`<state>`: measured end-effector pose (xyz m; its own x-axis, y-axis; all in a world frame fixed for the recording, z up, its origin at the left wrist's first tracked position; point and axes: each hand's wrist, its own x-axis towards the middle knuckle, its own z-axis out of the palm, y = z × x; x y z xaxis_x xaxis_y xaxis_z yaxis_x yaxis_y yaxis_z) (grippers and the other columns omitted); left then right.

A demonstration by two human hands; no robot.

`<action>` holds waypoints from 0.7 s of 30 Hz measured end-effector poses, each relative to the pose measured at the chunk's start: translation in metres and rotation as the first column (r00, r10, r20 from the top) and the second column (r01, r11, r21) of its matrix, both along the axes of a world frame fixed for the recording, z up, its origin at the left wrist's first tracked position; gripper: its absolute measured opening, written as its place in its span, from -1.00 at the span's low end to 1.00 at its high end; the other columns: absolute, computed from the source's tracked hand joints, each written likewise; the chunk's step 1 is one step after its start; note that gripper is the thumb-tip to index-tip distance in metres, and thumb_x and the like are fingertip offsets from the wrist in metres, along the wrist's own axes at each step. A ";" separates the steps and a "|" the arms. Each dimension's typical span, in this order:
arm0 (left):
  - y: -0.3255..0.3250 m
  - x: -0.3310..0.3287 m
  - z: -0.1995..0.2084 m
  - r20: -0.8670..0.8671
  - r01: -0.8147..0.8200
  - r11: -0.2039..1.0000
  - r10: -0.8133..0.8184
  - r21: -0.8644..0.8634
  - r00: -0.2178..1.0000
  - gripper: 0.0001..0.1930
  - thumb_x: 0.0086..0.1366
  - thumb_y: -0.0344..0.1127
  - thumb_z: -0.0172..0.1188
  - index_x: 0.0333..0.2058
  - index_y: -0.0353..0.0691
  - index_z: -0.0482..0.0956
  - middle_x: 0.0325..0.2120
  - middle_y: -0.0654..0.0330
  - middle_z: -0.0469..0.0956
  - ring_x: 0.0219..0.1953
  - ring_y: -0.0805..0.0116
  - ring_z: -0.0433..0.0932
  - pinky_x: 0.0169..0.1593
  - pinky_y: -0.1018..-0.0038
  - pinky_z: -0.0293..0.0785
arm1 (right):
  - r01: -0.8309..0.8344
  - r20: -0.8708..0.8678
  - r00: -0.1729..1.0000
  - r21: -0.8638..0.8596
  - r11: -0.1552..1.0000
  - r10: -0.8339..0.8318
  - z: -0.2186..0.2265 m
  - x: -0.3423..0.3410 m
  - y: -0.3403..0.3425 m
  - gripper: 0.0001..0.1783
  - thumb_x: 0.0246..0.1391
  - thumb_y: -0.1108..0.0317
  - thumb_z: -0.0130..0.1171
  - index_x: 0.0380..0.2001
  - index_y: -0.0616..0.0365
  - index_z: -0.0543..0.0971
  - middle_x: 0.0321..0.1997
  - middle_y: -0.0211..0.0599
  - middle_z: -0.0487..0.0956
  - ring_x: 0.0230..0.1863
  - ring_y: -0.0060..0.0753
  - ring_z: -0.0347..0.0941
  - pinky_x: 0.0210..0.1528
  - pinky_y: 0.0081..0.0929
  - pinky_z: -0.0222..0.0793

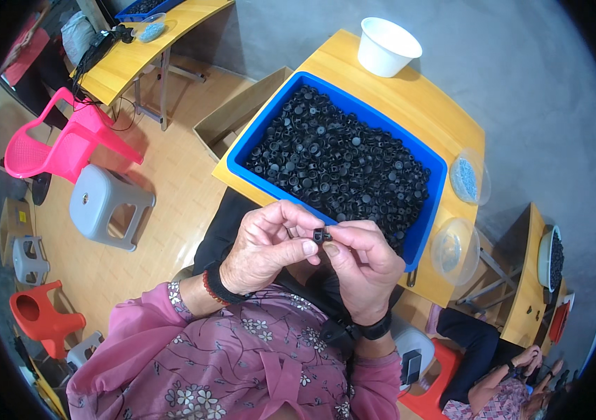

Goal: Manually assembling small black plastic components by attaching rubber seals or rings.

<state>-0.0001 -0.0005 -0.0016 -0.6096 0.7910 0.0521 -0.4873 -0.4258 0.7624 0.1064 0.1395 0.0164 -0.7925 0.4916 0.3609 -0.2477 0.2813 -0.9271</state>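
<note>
Black and small, the piece [319, 236] sits between both hands, at the near side of the blue tray [428, 210] in this view. The left hand [270, 245] pinches it with thumb and fingertips; the right hand [364, 264] grasps it from the other side, thumb and forefinger meeting at it. Whether it is one part or two joined, I cannot tell. Dark caps [340, 157] heap the tray, which rests on a yellow tabletop [336, 50]. A white tub [386, 52] stands near the tabletop's far edge. Along the right side, one clear bowl [465, 180] holds pale blue bits; another bowl [455, 252] sits nearer, its contents indistinct.
</note>
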 end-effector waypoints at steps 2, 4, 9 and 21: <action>0.000 0.000 0.000 -0.001 0.001 1.000 -0.001 -0.003 1.000 -0.77 0.27 -0.61 0.23 -0.10 -0.33 0.53 -0.16 0.08 0.56 -0.22 0.36 0.62 -0.15 0.42 0.67 | 0.018 -0.030 0.999 -0.001 1.000 -0.018 -0.001 -0.001 -0.001 -0.76 -0.01 0.65 0.35 -0.24 0.21 0.63 -0.18 -0.21 0.64 -0.23 -0.46 0.57 -0.23 -0.60 0.48; 0.000 0.000 0.000 0.008 0.005 1.000 -0.005 -0.002 1.000 -0.77 0.27 -0.60 0.24 -0.10 -0.33 0.54 -0.16 0.08 0.57 -0.22 0.35 0.62 -0.15 0.40 0.68 | 0.024 -0.036 0.999 0.009 1.000 -0.024 0.000 -0.001 -0.003 -0.76 -0.01 0.65 0.36 -0.24 0.20 0.63 -0.19 -0.22 0.64 -0.23 -0.46 0.57 -0.24 -0.60 0.48; 0.000 0.000 0.002 0.064 0.016 1.000 -0.018 0.023 0.998 -0.76 0.28 -0.59 0.23 -0.07 -0.35 0.55 -0.21 0.11 0.60 -0.25 0.38 0.64 -0.14 0.45 0.65 | 0.052 -0.033 0.998 0.080 0.995 -0.050 0.003 -0.001 -0.005 -0.77 0.00 0.62 0.37 -0.25 0.18 0.63 -0.22 -0.24 0.65 -0.26 -0.44 0.58 -0.28 -0.58 0.48; 0.000 0.001 0.000 0.024 0.009 1.000 -0.010 0.016 1.000 -0.77 0.31 -0.56 0.23 -0.06 -0.34 0.53 -0.27 0.15 0.62 -0.28 0.42 0.65 -0.13 0.52 0.62 | 0.083 -0.043 0.996 0.243 0.966 -0.075 0.011 -0.001 -0.006 -0.83 0.07 0.59 0.31 -0.24 0.20 0.63 -0.24 -0.18 0.64 -0.31 -0.38 0.60 -0.30 -0.54 0.51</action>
<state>0.0007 -0.0007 -0.0016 -0.6035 0.7958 0.0502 -0.5096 -0.4333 0.7434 0.1057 0.1337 0.0271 -0.7402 0.4454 0.5038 -0.2455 0.5185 -0.8191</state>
